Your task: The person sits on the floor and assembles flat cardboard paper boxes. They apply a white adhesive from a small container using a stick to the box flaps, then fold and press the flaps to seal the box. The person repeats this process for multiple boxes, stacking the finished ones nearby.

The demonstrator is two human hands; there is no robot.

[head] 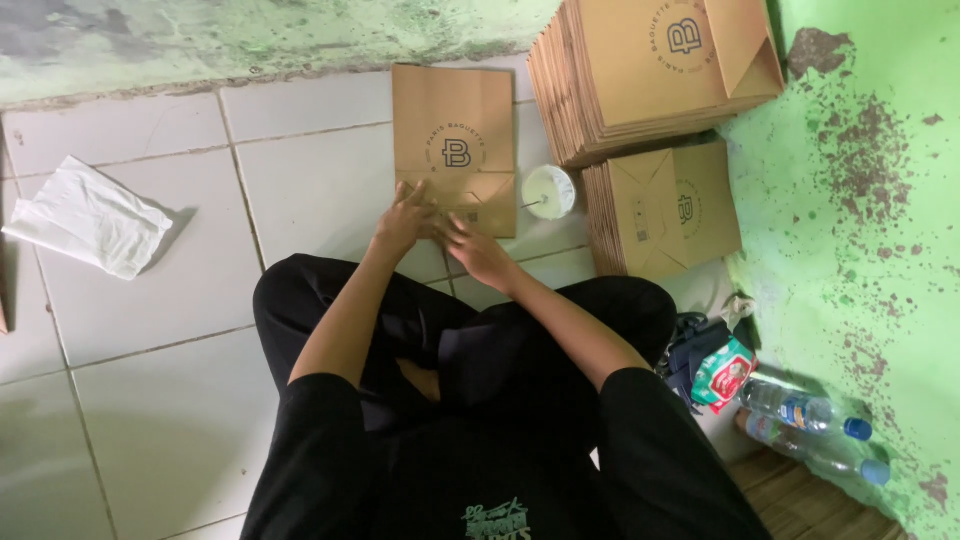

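1. Two stacks of finished flat brown paper bags (655, 70) lean by the green wall (850, 200).
2. One flat brown paper bag (455, 130) lies on the white tiled floor (150, 300), its bottom flap folded.
3. Left hand (405, 220) and right hand (475, 250) press that flap, fingers spread flat, gripping nothing.
4. A small white round cup (549, 191) stands beside.

bag (453, 140): matt brown paper | floor (150, 370): glossy tile | wall (860, 200): rough, flaking paint

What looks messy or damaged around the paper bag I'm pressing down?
The green wall beside the bag stacks has paint flaking off in brown patches. A crumpled white cloth lies loose on the tiled floor. The paper bag lies flat.
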